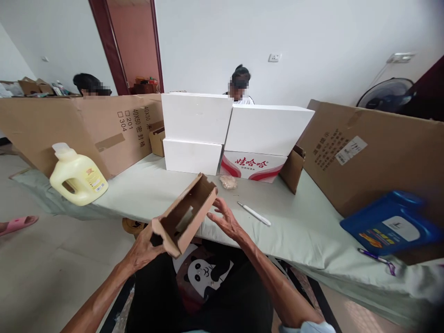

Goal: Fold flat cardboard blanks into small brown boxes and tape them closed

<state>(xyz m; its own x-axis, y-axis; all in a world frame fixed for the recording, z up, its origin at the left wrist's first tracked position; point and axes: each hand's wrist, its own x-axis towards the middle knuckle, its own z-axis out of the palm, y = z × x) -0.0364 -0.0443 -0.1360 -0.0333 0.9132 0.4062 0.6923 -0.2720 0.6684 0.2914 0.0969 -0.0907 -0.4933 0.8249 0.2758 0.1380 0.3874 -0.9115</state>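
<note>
An open, narrow cardboard box [197, 217] is tilted over the table's front edge, its hollow inside facing up. Something pale [185, 219], too unclear to name, shows inside it. My left hand [147, 249] grips the near left end of this box, fingers partly hidden by the cardboard. At the box's right side is my right hand [227, 219], fingers apart; whether the fingertips touch the cardboard I cannot tell. A white pen-like craft knife [255, 213] lies on the table right of that hand. Beyond the box sits a small clear-wrapped beige bundle [228, 181].
Stacked white boxes [197, 118] stand across the table's back, with large cardboard sheets on both sides. A yellow jug [79, 178] is at left; a blue bottle [391, 224] and purple pen [376, 260] are at right. Two people sit beyond the boxes. Pale green cloth [298, 226] covers the table.
</note>
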